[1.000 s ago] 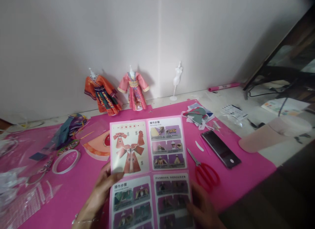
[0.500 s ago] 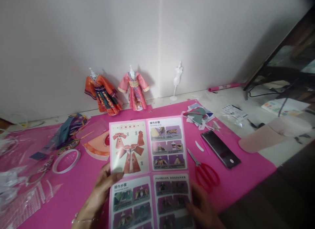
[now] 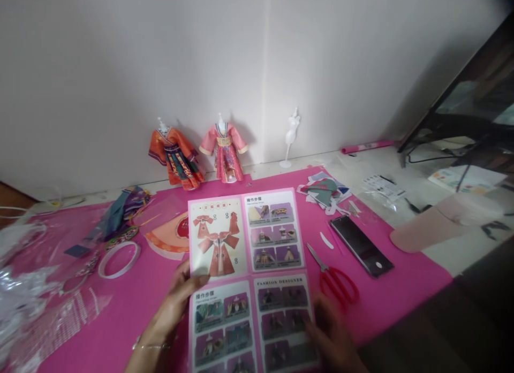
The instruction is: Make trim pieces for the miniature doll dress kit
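Note:
A pink-bordered instruction sheet (image 3: 248,276) with pictures of robes and printed steps is held upright in front of me. My left hand (image 3: 176,298) grips its left edge, thumb on the front and fingers behind. My right hand (image 3: 331,330), somewhat blurred, holds the lower right edge. Just right of the sheet lie red-handled scissors (image 3: 337,284), and beyond them a black phone (image 3: 361,247). Partly hidden behind the sheet's left side is an orange fan-shaped piece (image 3: 166,236), with a roll of white tape (image 3: 119,259) to its left.
Against the wall stand an orange robe (image 3: 176,159), a pink robe (image 3: 225,151) and a bare white mannequin (image 3: 291,135). Fabric scraps (image 3: 323,191) lie at the mat's back right. Plastic packaging (image 3: 24,287) covers the left; a pinkish cup (image 3: 433,226) lies right.
The view has shifted slightly, so the objects on the left appear farther right. The sheet's left side and my left hand sit a little farther right in view. Both hands still hold the sheet.

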Demonstrator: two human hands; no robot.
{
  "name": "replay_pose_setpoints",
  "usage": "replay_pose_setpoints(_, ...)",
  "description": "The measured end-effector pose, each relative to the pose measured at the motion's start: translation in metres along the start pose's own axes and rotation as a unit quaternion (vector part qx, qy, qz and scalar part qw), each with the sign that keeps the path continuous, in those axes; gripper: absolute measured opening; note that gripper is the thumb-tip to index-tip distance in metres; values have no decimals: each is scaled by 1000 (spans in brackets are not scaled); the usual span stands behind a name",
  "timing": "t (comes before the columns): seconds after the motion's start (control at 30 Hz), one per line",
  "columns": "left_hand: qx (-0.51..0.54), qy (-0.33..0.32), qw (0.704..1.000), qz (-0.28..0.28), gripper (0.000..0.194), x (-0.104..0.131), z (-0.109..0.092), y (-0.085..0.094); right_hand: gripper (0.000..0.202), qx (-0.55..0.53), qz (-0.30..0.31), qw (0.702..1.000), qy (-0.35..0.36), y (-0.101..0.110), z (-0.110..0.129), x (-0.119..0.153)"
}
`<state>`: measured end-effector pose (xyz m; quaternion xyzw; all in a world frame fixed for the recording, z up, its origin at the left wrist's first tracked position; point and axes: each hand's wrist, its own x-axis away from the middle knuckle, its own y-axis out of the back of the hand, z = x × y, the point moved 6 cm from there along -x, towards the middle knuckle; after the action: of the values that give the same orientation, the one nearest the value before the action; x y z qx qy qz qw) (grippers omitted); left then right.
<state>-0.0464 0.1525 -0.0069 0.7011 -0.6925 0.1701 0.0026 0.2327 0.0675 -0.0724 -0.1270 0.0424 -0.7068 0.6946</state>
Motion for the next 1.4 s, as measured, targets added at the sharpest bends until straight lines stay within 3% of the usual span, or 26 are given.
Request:
replay_pose_setpoints(0.43, 17, -8, 1000, 7, 37, -6, -2, 2, 31, 39, -57, 998, -8, 1, 5, -1)
replay_pose_setpoints(0.7, 11, -20, 999, 24, 22, -7, -3, 2, 35, 36, -87, 995, -17, 3, 4, -1)
replay_pose_setpoints(1.4, 41, -36, 997, 63, 28, -5, 2, 3, 38, 14, -146, 988, -51, 8, 12, -5)
